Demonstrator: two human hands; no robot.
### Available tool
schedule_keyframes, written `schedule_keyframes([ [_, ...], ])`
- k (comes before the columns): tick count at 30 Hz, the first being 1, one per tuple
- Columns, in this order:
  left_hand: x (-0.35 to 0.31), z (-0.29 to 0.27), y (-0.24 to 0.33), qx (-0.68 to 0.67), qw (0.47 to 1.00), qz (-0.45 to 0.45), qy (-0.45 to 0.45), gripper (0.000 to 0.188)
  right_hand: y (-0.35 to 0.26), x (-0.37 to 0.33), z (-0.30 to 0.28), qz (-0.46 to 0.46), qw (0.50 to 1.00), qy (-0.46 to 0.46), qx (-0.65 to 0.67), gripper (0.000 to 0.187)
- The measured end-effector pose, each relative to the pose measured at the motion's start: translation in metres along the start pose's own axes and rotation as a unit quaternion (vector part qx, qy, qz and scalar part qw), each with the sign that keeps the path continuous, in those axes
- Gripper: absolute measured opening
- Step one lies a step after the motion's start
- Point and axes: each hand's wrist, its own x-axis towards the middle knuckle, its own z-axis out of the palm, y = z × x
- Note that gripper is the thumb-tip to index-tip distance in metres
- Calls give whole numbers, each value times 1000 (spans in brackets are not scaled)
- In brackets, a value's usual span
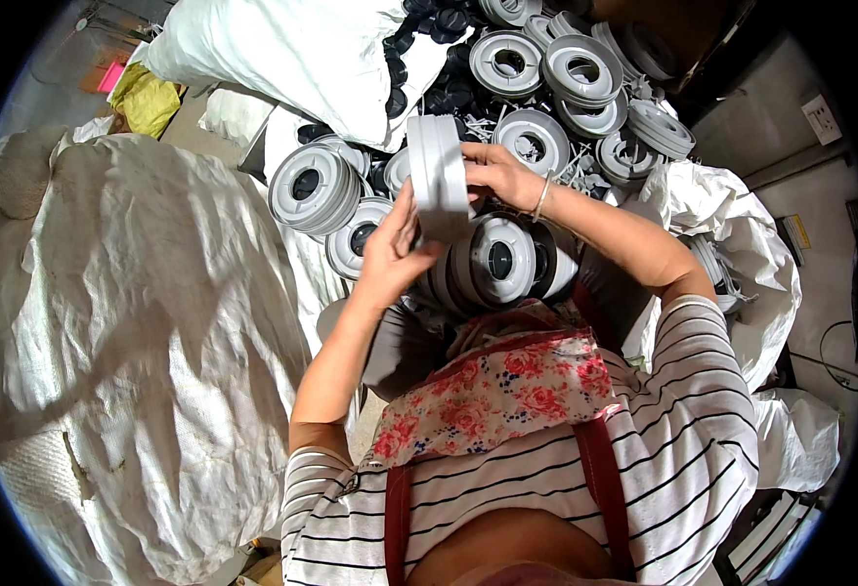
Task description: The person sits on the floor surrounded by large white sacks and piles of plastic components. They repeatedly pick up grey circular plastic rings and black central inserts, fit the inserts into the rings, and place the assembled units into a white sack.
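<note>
In front of me a round light-grey plastic part point(439, 166) stands edge-on, with a ridged rim. The fingers of my left hand point(397, 252) lie against its lower left face, the thumb slightly blurred by motion. My right hand point(503, 179) grips it from the right, fingers bent behind the edge. Just below, over my lap, a row of similar parts lies on edge, the nearest one point(500, 260) showing a dark centre. To the left sits a stack of grey ring-shaped parts point(304, 186), with another ring point(359, 239) below it.
Many grey rings point(582, 71) are heaped at the back right, among thin white plastic scraps point(578, 174). Black round caps point(446, 96) lie behind my hands. A large white woven sack point(146, 322) fills the left; another white sack point(742, 283) holding grey parts stands right.
</note>
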Motion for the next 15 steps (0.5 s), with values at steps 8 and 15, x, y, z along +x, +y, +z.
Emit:
schedule_keyframes([
  [8,9,-16,-21,512,831,203,-80,61,36,48,-66,75,956,49,-278,40],
  [15,26,-31,-21,501,861,40,-80,49,112,83,-191,180,647,159,-724,28],
])
